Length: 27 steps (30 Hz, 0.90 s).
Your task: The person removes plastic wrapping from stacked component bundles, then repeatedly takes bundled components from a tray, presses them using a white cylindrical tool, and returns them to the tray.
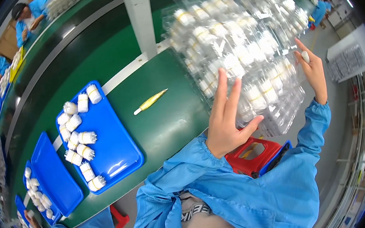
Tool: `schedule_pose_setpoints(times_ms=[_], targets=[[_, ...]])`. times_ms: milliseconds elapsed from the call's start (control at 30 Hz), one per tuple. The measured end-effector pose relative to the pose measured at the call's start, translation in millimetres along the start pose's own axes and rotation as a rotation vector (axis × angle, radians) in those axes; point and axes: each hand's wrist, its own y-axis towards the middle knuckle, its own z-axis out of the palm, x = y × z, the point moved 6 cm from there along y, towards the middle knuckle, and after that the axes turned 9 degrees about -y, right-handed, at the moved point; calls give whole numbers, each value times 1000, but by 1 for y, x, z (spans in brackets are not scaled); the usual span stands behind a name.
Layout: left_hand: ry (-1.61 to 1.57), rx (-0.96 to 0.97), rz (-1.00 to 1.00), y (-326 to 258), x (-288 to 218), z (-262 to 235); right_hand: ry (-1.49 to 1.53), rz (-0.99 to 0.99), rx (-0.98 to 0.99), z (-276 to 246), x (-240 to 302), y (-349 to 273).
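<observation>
A stack of clear plastic blister trays (238,50) stands at the end of the green table, its pockets filled with white cylindrical pieces with yellow bands. My left hand (228,124) lies at the near left side of the stack, fingers stretched and thumb apart, over the plastic. At the right edge of the trays is my right hand (313,71), fingers apart; a small white cover, perhaps a finger cot, shows on one finger. Whether its fingertips touch the plastic, I cannot tell. Left of the stack, a yellow pen-like tool (151,102) with a white end rests on the table.
A blue tray (118,154) holds several bundles of white pieces (78,140). Further left are more blue trays (55,176). A grey post (139,20) rises behind the green table (170,128). A red stool (251,155) stands below the stack. Co-workers in blue sit along the left.
</observation>
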Motion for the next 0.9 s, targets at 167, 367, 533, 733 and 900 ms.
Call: schedule_pose_setpoints(times_ms=[167, 367, 533, 733, 900], targets=[[133, 132, -9, -2, -5, -2, -239, -47, 105, 7, -5, 8], [190, 183, 11, -9, -7, 7, -128, 2, 78, -1, -2, 14], [211, 191, -7, -7, 0, 9, -271, 9, 99, 10, -1, 25], [247, 189, 56, -14, -3, 17, -277, -25, 98, 21, -12, 29], [307, 197, 40, -14, -14, 9, -335, -100, 136, 20, -8, 28]])
